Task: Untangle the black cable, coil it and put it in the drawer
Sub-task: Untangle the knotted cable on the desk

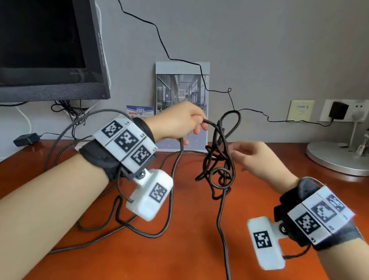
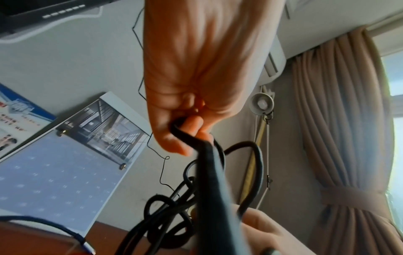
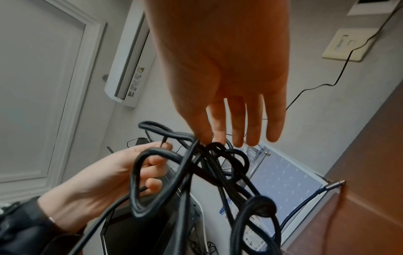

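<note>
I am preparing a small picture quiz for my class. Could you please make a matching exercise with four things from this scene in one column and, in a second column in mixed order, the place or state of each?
Things:
1. left hand
2. right hand
3. black cable
4. desk lamp

Places or states:
A. stands on the desk at the far right, near the wall
B. hangs in a tangle between the two hands
C. fingers stretched out, tips at the knot
D. fingers curled round a strand, holding it up

Pairs: 1-D, 2-C, 3-B, 4-A
</note>
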A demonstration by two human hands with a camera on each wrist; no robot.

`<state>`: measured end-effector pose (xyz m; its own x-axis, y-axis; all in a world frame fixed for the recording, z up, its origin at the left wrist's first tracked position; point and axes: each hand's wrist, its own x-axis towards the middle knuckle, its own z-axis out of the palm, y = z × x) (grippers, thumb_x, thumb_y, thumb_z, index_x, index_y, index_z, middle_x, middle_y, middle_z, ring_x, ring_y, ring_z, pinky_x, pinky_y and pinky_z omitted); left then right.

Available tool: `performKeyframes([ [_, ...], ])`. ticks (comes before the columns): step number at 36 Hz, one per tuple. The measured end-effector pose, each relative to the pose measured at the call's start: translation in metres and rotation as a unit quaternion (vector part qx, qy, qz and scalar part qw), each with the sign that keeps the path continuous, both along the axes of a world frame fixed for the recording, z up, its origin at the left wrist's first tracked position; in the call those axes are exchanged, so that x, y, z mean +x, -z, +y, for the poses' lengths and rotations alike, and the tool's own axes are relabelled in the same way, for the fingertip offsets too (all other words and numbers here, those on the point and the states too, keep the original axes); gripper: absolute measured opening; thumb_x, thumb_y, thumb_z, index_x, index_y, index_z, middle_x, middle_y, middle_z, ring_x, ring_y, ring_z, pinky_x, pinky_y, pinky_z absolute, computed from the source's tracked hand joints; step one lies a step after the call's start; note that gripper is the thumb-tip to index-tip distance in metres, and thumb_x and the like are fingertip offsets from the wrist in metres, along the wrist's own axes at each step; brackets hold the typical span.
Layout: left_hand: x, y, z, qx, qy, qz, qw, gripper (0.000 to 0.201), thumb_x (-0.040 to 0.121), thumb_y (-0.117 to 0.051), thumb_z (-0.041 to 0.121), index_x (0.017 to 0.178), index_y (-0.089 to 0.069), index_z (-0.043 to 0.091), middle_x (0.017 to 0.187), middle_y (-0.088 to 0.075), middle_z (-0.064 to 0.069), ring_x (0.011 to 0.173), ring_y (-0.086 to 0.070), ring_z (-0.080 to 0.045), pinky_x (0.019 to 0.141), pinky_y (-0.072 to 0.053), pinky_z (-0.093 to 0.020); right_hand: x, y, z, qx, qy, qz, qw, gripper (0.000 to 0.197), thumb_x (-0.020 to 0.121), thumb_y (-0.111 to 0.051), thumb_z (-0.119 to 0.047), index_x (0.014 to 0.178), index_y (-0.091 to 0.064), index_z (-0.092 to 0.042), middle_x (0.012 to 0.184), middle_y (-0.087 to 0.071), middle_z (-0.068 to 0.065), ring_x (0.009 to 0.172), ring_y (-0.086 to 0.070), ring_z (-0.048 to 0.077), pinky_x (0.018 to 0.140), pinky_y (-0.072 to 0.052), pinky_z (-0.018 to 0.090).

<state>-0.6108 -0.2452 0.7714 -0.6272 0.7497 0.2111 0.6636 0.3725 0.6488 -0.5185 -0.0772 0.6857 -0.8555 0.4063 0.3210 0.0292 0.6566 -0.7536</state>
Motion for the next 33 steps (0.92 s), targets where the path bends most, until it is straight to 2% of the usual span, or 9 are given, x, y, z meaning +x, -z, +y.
performKeyframes([
  [7, -0.011, 0.013, -0.002, 0.043, -0.018, -0.064, 0.997, 0.026, 0.1, -0.032, 0.0, 0.097, -0.057, 0.006, 0.076, -0.052, -0.002, 0.056, -0.045, -0.009, 0.057, -0.056, -0.026, -0.012, -0.003, -0.014, 0.0, -0.007, 0.035, 0.999, 0.014, 0.089, -0.063, -0.017, 0.077, -0.065, -0.01, 0.068, -0.064, 0.005, 0.067, -0.055, 0.017, 0.068, -0.047, 0.031],
  [9, -0.018, 0.017, -0.003, 0.045, -0.021, -0.016, 0.999, 0.03, 0.094, -0.038, -0.007, 0.104, -0.055, 0.016, 0.097, -0.06, -0.001, 0.066, -0.052, -0.01, 0.061, -0.053, -0.027, -0.014, -0.006, -0.018, 0.089, 0.032, 0.038, 0.995, 0.013, 0.087, -0.061, -0.016, 0.075, -0.064, -0.01, 0.065, -0.06, 0.001, 0.069, -0.054, 0.02, 0.062, -0.035, 0.024],
  [12, -0.021, 0.02, -0.005, -0.014, 0.057, 0.09, 0.994, 0.052, 0.087, -0.046, -0.008, 0.112, -0.05, 0.037, 0.124, -0.054, 0.009, 0.093, -0.058, -0.01, 0.079, -0.047, -0.023, -0.014, -0.008, -0.024, 0.17, 0.051, 0.036, 0.984, 0.008, 0.081, -0.062, -0.018, 0.076, -0.064, -0.012, 0.077, -0.067, 0.008, 0.079, -0.06, 0.027, 0.069, -0.045, 0.03],
  [14, -0.018, 0.022, -0.007, -0.092, 0.102, 0.128, 0.982, 0.047, 0.084, -0.048, -0.009, 0.104, -0.057, 0.032, 0.113, -0.058, 0.015, 0.092, -0.055, 0.005, 0.083, -0.044, -0.015, -0.015, -0.004, -0.025, 0.18, 0.047, 0.033, 0.982, 0.006, 0.08, -0.06, -0.018, 0.075, -0.06, -0.022, 0.077, -0.066, 0.004, 0.081, -0.061, 0.028, 0.073, -0.05, 0.035],
  [16, -0.021, 0.025, -0.009, -0.133, 0.103, 0.159, 0.973, 0.029, 0.085, -0.054, -0.003, 0.086, -0.061, 0.024, 0.1, -0.065, 0.007, 0.092, -0.058, -0.004, 0.089, -0.044, -0.023, -0.015, -0.001, -0.021, 0.175, 0.024, 0.033, 0.984, 0.017, 0.079, -0.058, -0.013, 0.08, -0.063, -0.03, 0.076, -0.064, -0.002, 0.079, -0.059, 0.024, 0.073, -0.049, 0.033],
  [20, -0.034, 0.031, -0.02, -0.129, 0.067, 0.134, 0.98, 0.028, 0.089, -0.057, 0.003, 0.073, -0.058, 0.025, 0.085, -0.067, 0.001, 0.067, -0.054, 0.0, 0.07, -0.042, -0.02, -0.011, -0.003, -0.011, 0.029, -0.016, 0.066, 0.997, 0.019, 0.083, -0.057, -0.001, 0.075, -0.06, -0.018, 0.069, -0.062, 0.002, 0.062, -0.054, 0.013, 0.062, -0.043, 0.022],
  [25, -0.046, 0.045, -0.032, -0.172, 0.048, 0.072, 0.981, 0.038, 0.089, -0.039, -0.008, 0.069, -0.052, 0.021, 0.08, -0.071, 0.001, 0.07, -0.067, -0.017, 0.083, -0.05, -0.029, -0.01, -0.006, 0.0, -0.244, -0.113, 0.106, 0.957, 0.01, 0.072, -0.047, -0.01, 0.065, -0.041, -0.015, 0.064, -0.039, 0.003, 0.059, -0.036, 0.016, 0.059, -0.031, 0.03],
  [31, -0.035, 0.056, -0.028, -0.177, 0.003, -0.03, 0.984, 0.024, 0.092, -0.036, 0.005, 0.075, -0.049, 0.018, 0.1, -0.065, -0.003, 0.086, -0.067, -0.028, 0.05, -0.039, -0.013, -0.01, -0.019, -0.009, -0.06, -0.193, -0.028, 0.979, 0.031, 0.098, -0.048, -0.025, 0.074, -0.068, -0.028, 0.046, -0.042, -0.011, 0.05, -0.032, 0.008, 0.055, -0.028, 0.02],
  [33, -0.029, 0.058, -0.025, -0.209, -0.002, -0.053, 0.977, 0.018, 0.096, -0.039, 0.023, 0.091, -0.056, 0.021, 0.117, -0.059, 0.001, 0.101, -0.064, -0.023, 0.056, -0.038, -0.021, -0.016, -0.02, -0.015, -0.059, -0.178, -0.028, 0.982, 0.036, 0.099, -0.045, -0.019, 0.075, -0.071, -0.027, 0.05, -0.054, -0.004, 0.05, -0.039, 0.006, 0.054, -0.032, 0.016],
])
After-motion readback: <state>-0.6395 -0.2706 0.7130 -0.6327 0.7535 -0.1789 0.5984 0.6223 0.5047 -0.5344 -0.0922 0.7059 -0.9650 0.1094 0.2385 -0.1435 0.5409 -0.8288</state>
